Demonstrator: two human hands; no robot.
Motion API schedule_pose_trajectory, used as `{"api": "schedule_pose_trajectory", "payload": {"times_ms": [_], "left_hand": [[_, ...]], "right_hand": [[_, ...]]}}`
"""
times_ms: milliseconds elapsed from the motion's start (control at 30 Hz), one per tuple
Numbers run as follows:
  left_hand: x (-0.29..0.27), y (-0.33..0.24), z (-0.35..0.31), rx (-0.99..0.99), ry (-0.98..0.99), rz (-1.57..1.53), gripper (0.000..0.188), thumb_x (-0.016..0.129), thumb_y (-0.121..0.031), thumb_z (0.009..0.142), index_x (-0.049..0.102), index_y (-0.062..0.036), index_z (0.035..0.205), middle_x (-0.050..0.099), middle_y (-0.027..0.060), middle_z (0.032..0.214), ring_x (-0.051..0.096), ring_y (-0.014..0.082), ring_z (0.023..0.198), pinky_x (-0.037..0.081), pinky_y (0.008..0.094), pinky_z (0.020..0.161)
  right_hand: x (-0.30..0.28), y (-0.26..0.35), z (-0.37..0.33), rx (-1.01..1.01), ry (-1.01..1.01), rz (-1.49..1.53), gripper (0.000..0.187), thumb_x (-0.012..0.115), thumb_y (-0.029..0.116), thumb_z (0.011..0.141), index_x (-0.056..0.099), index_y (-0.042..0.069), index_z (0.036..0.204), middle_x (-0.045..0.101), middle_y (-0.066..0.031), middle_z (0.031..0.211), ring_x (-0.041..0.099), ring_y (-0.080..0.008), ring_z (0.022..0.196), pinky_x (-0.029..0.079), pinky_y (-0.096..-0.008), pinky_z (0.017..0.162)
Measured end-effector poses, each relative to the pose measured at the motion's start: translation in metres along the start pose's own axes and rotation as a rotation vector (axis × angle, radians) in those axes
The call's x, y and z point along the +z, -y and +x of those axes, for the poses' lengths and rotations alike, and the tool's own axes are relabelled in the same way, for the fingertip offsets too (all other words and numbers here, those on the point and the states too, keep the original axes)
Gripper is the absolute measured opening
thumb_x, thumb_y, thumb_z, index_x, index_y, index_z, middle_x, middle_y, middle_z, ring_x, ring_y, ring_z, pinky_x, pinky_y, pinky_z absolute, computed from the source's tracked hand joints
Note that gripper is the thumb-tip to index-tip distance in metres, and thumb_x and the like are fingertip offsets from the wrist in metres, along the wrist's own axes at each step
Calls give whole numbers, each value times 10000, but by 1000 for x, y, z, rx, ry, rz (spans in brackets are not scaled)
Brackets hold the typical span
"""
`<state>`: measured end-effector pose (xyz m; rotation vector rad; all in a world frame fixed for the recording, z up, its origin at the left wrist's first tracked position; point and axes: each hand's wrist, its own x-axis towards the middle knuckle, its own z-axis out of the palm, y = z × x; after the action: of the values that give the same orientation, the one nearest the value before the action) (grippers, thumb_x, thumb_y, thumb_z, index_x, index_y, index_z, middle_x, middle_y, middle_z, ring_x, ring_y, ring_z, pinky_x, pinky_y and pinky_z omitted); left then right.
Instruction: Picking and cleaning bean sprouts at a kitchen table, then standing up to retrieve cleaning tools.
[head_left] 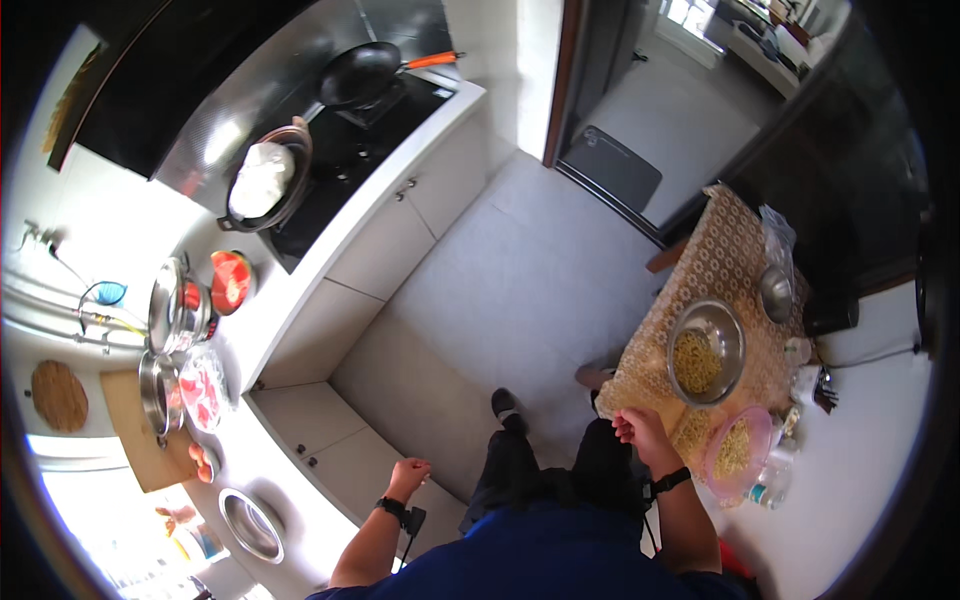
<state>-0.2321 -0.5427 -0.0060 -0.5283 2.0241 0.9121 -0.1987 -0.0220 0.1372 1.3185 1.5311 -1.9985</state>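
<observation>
Over the floor, left of my legs, my left hand (408,478) hangs in the air with its fingers curled together. Nothing shows in it. My right hand (640,428) is also curled, beside the near corner of the cloth-covered table (640,350), with no thing visible in it. Nearest to it on the table are a steel bowl (738,340) with yellowish pieces of food (696,362) in it and a pink basket (765,440) holding similar pale yellow pieces. Neither hand touches a bowl.
Along the left runs a white counter with a steel basin (250,525), eggs (203,463), a cutting board (145,440) and a cut watermelon (231,280). A wok (360,75) and a pot (300,165) stand on the stove. A doorway opens at the upper right.
</observation>
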Motion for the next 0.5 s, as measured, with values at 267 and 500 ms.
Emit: {"api": "schedule_pose_trajectory", "payload": {"times_ms": [267, 500], "left_hand": [[-29, 15, 5, -182, 147, 33, 197, 637, -213, 855, 694, -48, 764, 655, 19, 652, 609, 116, 543, 486, 271, 488], [-30, -72, 70, -122, 200, 133, 258, 622, -255, 865, 671, -65, 697, 648, 20, 616, 632, 119, 545, 494, 268, 491]], "right_hand": [[37, 28, 17, -125, 55, -112, 178, 609, 190, 930, 671, 25, 906, 662, -44, 758, 597, -91, 616, 457, -226, 534], [20, 43, 53, -101, -41, 68, 213, 627, 223, 920, 654, 34, 826, 630, -41, 695, 581, -104, 575, 428, -227, 506]]}}
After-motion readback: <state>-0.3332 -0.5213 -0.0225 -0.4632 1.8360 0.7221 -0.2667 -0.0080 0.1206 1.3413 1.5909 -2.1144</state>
